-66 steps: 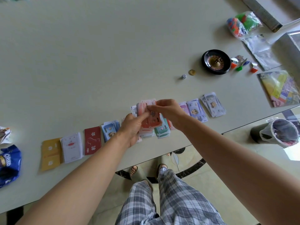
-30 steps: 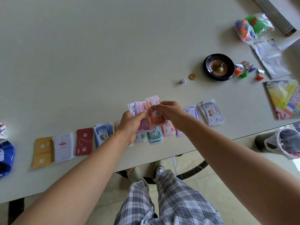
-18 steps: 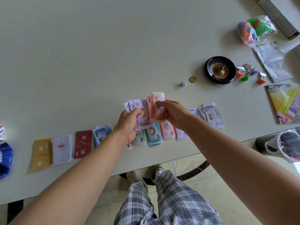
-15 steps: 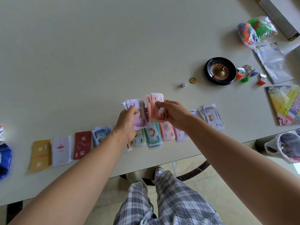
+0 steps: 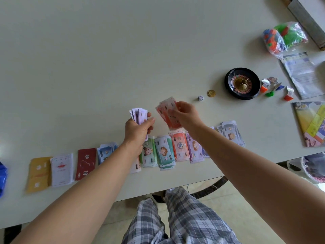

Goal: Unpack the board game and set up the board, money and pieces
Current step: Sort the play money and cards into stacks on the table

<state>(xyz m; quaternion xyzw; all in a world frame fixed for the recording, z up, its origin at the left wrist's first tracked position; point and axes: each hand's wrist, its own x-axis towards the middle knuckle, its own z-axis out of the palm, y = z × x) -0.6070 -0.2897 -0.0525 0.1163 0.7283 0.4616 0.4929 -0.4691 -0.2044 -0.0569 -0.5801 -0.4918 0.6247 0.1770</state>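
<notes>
Two fistfuls: purple notes (image 5: 139,115), red notes (image 5: 166,110).

My left hand (image 5: 139,131) grips purple notes (image 5: 139,115); my right hand (image 5: 185,114) pinches red notes (image 5: 167,111), apart, above the money piles (image 5: 166,152) along the tabletop's (image 5: 105,59) near edge.

pale table (image 5: 123,50), glossy beige tiled floor (image 5: 219,205)

Both bare forearms reach forward, the left hand (image 5: 139,132) with fingers and thumb curled round a fan of lilac notes (image 5: 139,115), the right hand (image 5: 186,116) just beside it, not touching, pinching red notes (image 5: 166,111).
</notes>
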